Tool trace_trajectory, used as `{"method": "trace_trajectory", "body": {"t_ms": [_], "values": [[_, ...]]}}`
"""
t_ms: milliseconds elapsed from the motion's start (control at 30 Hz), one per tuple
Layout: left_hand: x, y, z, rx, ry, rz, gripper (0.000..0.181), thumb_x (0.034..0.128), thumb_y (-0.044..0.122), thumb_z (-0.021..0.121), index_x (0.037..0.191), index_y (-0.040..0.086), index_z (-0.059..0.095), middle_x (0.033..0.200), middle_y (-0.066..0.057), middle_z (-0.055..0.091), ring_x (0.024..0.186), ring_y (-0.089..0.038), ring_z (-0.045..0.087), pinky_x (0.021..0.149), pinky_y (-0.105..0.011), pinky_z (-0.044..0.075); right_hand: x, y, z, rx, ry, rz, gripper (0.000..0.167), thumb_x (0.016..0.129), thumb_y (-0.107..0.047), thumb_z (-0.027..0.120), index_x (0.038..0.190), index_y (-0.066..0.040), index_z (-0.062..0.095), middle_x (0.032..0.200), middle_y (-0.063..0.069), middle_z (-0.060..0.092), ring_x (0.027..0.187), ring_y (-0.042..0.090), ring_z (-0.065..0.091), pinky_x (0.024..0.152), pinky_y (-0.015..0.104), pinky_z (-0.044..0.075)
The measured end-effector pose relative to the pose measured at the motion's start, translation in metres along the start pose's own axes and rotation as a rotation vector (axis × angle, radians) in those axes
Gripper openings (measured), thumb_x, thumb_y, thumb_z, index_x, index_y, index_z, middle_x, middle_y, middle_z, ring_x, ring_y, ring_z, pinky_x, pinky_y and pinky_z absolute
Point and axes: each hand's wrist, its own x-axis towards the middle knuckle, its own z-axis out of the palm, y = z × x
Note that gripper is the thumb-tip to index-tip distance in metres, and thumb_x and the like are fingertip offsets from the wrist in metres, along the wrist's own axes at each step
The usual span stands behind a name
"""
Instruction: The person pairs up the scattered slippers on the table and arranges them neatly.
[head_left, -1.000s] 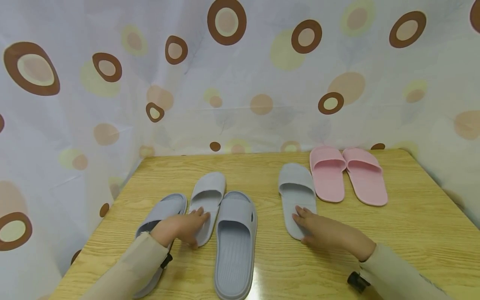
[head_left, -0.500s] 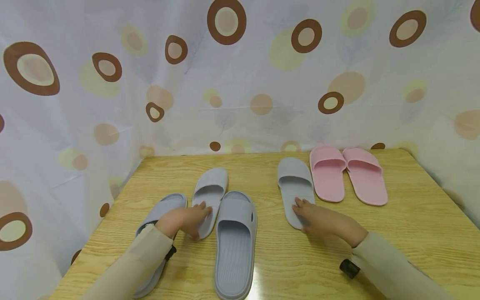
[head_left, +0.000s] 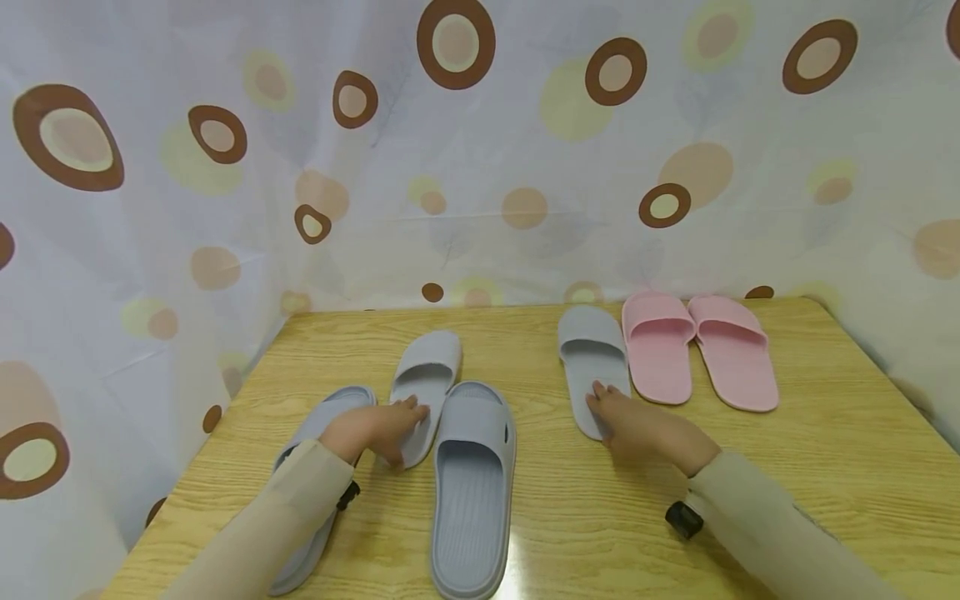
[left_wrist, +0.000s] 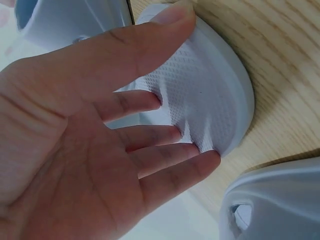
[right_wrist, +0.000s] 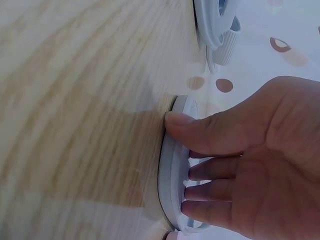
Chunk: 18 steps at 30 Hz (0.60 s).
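Note:
Two light grey slippers lie sole-down on the table, toes toward the back. On the left slipper (head_left: 429,357) my left hand (head_left: 381,427) rests straight fingertips on the footbed. The left wrist view shows the thumb at the edge of its heel (left_wrist: 215,85). My right hand (head_left: 648,429) touches the right slipper (head_left: 590,329) in the same way. In the right wrist view, fingertips press its footbed and the thumb lies at the heel rim (right_wrist: 172,175). A larger blue-grey slipper (head_left: 471,508) stands right of my left hand. Its like (head_left: 330,410) is partly hidden under my left forearm.
Two pink slippers, one (head_left: 658,358) close beside the right light grey slipper and one (head_left: 733,358) angled outward, lie at the back right. A spotted curtain (head_left: 465,258) hangs behind the wooden table (head_left: 570,525) and along both sides.
Both hands have slid the light grey slippers farther back across the table, the left one also slightly to the right. The blue-grey and pink slippers have stayed in place.

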Motion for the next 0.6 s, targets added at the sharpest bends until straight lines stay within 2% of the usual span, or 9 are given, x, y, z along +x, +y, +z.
{"method": "trace_trajectory", "body": {"t_ms": [133, 333, 600], "values": [[0.002, -0.001, -0.002, 0.002, 0.012, 0.004, 0.087, 0.0756, 0.009, 0.082, 0.146, -0.004, 0.032, 0.151, -0.032, 0.022, 0.139, -0.045, 0.026, 0.112, -0.051, 0.025, 0.005, 0.004, -0.002, 0.009, -0.014, 0.026, 0.060, 0.085, 0.004, 0.060, 0.138, 0.018, 0.036, 0.145, 0.042, 0.024, 0.133, 0.056, 0.025, 0.108, 0.060, 0.025], [0.006, -0.004, -0.004, -0.018, 0.020, 0.009, 0.087, 0.0753, 0.007, 0.082, 0.146, -0.004, 0.032, 0.152, -0.031, 0.022, 0.139, -0.043, 0.026, 0.112, -0.050, 0.026, 0.012, 0.009, -0.004, -0.001, -0.005, 0.004, 0.060, 0.082, 0.006, 0.062, 0.134, 0.022, 0.037, 0.140, 0.045, 0.026, 0.129, 0.059, 0.027, 0.106, 0.060, 0.027], [0.016, -0.011, -0.007, -0.029, 0.024, 0.023, 0.086, 0.0745, 0.003, 0.081, 0.146, -0.004, 0.034, 0.153, -0.029, 0.021, 0.140, -0.040, 0.026, 0.112, -0.047, 0.027, 0.016, 0.008, -0.008, -0.008, -0.010, 0.019, 0.062, 0.081, 0.005, 0.064, 0.134, 0.022, 0.037, 0.140, 0.046, 0.026, 0.129, 0.060, 0.027, 0.106, 0.060, 0.028]]}}
